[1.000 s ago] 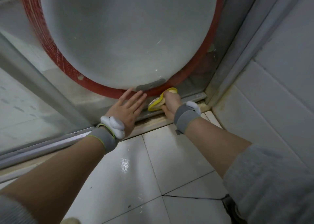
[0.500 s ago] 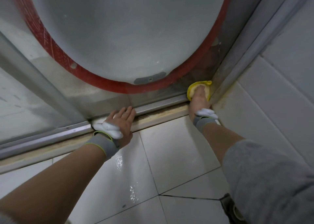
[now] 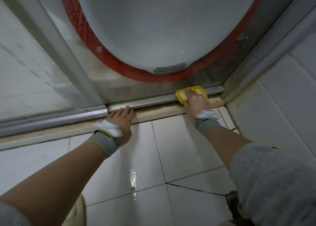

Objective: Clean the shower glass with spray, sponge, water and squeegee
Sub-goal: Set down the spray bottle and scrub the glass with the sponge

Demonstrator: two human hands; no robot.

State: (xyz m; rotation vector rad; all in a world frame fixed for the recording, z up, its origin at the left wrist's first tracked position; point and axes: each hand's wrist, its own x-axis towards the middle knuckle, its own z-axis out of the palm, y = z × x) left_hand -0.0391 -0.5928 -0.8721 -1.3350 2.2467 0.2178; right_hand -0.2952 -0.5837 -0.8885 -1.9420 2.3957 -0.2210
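Note:
The shower glass (image 3: 153,28) fills the upper view, with a large red-rimmed white oval shape (image 3: 119,68) seen through it. My right hand (image 3: 196,103) presses a yellow sponge (image 3: 182,94) against the bottom of the glass and the metal bottom rail (image 3: 153,100), near the right corner. My left hand (image 3: 122,121) lies flat with fingers spread on the rail and the stained sill (image 3: 157,112), holding nothing. Both wrists carry grey bands with white devices.
A vertical metal frame post (image 3: 266,42) and a tiled wall (image 3: 282,97) close the right side. A second glass panel (image 3: 25,71) sits at the left. The white floor tiles (image 3: 179,148) show a wet streak (image 3: 133,179) and a crack at lower right.
My right hand slid the sponge from the middle to the right corner, then back left and down along the rail. My left hand dropped from the glass onto the rail.

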